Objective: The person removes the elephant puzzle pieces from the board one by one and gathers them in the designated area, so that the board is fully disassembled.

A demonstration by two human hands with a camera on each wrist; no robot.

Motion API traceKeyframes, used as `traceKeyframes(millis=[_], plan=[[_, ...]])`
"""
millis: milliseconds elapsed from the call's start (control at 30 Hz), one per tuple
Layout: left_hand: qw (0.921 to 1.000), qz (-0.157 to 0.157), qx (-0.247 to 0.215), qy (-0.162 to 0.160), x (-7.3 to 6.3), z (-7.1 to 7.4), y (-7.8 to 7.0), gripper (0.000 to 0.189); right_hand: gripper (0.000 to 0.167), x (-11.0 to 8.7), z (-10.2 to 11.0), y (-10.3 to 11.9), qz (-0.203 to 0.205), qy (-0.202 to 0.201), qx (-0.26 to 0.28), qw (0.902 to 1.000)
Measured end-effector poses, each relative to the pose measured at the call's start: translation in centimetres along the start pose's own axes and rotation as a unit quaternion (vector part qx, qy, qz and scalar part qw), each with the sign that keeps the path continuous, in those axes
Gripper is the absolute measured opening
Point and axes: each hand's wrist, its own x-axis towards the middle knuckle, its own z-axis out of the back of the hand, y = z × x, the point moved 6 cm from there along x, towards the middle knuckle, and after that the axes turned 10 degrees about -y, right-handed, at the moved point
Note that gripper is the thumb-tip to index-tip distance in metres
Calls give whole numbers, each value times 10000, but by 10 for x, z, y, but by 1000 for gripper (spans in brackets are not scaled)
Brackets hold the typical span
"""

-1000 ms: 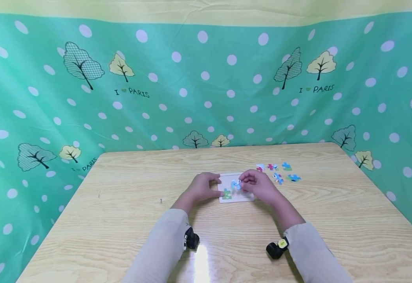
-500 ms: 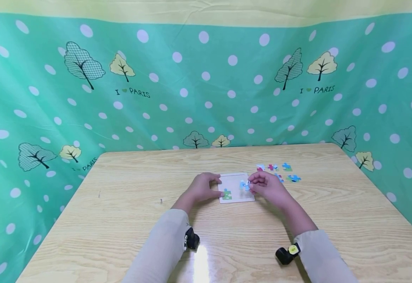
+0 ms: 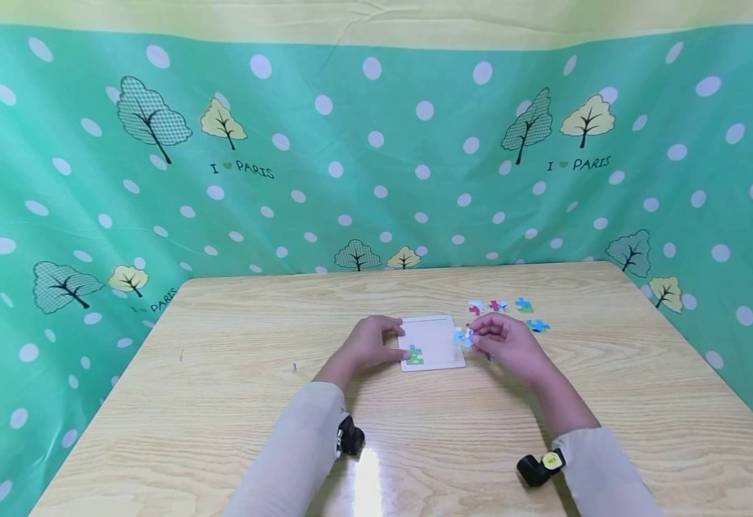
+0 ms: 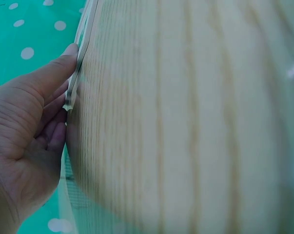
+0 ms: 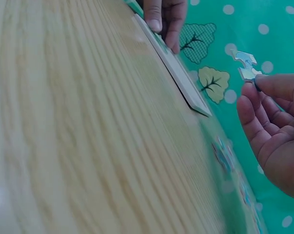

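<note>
In the head view a white puzzle tray point(image 3: 431, 334) lies flat on the table. A green and blue puzzle piece point(image 3: 414, 355) sits in its near left corner. My left hand point(image 3: 371, 341) grips the tray's left edge, thumb toward the near side and fingers toward the far corner. Between thumb and fingertips my right hand point(image 3: 508, 343) pinches a blue and white puzzle piece point(image 3: 462, 337), raised above the tray's right edge. The right wrist view shows this held puzzle piece point(image 5: 248, 63) standing clear of the tray point(image 5: 181, 78).
Loose puzzle pieces lie beyond and right of the tray: a red and white piece point(image 3: 476, 307), a red and blue one point(image 3: 497, 305), a blue and green one point(image 3: 524, 305) and another blue one point(image 3: 538, 325). A small dark mark point(image 3: 295, 368) is on the wooden table point(image 3: 234, 416).
My right hand has moved rightward with the puzzle piece, from over the tray's middle to its right edge, covering a loose piece there. The left hand and tray have stayed still.
</note>
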Motion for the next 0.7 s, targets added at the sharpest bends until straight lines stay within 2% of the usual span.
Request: traceKeyframes(millis=[367, 700], plan=[[10000, 17, 3, 1, -1, 1, -1, 38, 22, -5, 27, -1, 198, -93, -223, 9995], [10000, 26, -17, 12, -1, 0, 0, 38, 27, -12, 51, -4, 91, -297, -466, 9984]])
